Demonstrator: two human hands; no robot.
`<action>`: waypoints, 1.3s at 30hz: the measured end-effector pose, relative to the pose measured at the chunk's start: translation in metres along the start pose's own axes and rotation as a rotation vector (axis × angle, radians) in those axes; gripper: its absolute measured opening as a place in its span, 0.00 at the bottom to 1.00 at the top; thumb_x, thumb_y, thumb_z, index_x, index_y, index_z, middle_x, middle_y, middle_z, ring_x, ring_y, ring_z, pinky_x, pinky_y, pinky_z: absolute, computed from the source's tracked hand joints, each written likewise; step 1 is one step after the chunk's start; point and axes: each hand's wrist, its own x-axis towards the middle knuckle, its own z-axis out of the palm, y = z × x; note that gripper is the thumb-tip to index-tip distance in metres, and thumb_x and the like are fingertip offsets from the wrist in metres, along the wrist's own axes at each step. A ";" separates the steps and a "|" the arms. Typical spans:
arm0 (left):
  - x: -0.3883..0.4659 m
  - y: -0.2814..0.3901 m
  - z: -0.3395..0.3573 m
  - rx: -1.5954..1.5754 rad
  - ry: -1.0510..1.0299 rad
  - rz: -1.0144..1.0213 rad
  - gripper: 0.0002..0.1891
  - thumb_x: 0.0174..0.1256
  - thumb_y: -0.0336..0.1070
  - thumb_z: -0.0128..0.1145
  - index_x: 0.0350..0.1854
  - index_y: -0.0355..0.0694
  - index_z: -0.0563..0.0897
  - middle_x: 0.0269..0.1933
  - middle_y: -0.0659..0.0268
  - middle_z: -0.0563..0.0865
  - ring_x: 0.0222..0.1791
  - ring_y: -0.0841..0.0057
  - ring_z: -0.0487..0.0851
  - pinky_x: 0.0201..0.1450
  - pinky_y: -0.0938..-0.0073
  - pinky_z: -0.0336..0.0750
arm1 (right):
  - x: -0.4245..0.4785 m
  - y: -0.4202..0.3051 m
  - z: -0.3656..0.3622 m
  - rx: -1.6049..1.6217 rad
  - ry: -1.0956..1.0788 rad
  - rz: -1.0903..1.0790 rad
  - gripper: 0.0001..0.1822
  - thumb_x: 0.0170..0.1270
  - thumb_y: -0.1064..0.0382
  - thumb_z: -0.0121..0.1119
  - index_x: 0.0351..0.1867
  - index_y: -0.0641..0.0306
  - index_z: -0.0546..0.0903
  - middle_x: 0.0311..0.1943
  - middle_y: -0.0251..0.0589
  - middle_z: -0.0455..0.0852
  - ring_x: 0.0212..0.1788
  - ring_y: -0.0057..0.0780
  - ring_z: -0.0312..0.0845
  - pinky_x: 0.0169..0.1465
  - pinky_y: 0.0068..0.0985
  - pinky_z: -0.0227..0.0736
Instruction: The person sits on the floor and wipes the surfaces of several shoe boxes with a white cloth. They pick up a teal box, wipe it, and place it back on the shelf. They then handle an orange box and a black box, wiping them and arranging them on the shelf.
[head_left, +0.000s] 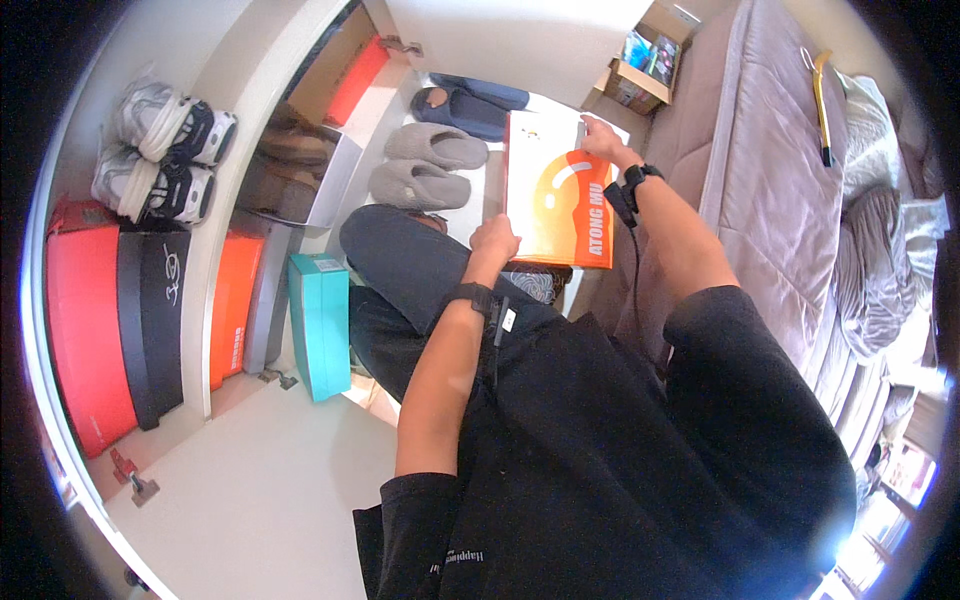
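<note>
An orange-and-white shoe box (559, 191) with large printing lies before me, above my knees. My right hand (602, 140) holds its far right corner, the thumb and fingers at the edge. At the near left edge, my left hand (496, 238) is curled against the box, its fingertips partly hidden. Left of the box sits a pair of fuzzy grey slippers (424, 184). Dark blue slippers (469, 105) are beyond them, partly behind the box. Under the box's near edge a dark patterned item (534, 283) shows, mostly covered.
Open cabinet shelves on the left hold white-and-black sneakers (161, 157), a red box (90, 322), a black box (154, 322) and brown shoes (289, 169). A teal box (322, 326) stands by my leg. A bed (750, 187) borders the right; a cardboard box (641, 82) stands beyond.
</note>
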 end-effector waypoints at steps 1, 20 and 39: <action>-0.001 -0.002 0.000 0.019 0.027 0.036 0.23 0.54 0.48 0.66 0.44 0.34 0.82 0.46 0.47 0.84 0.49 0.53 0.82 0.50 0.59 0.76 | 0.006 -0.004 -0.004 0.021 -0.106 -0.002 0.29 0.52 0.59 0.55 0.58 0.63 0.73 0.54 0.54 0.78 0.59 0.50 0.72 0.61 0.39 0.67; 0.034 0.024 -0.023 -0.486 0.183 0.307 0.22 0.55 0.35 0.55 0.52 0.28 0.73 0.55 0.38 0.69 0.57 0.49 0.72 0.61 0.61 0.67 | -0.030 0.007 -0.042 -0.197 -0.560 -0.163 0.33 0.47 0.61 0.55 0.59 0.69 0.73 0.57 0.50 0.78 0.56 0.46 0.74 0.62 0.33 0.66; 0.049 0.110 0.050 0.289 0.248 1.040 0.09 0.52 0.31 0.57 0.33 0.33 0.81 0.40 0.55 0.76 0.43 0.57 0.78 0.45 0.61 0.76 | -0.034 -0.035 -0.036 -0.255 -0.424 -0.065 0.21 0.60 0.59 0.44 0.46 0.71 0.81 0.45 0.58 0.83 0.49 0.51 0.80 0.54 0.39 0.71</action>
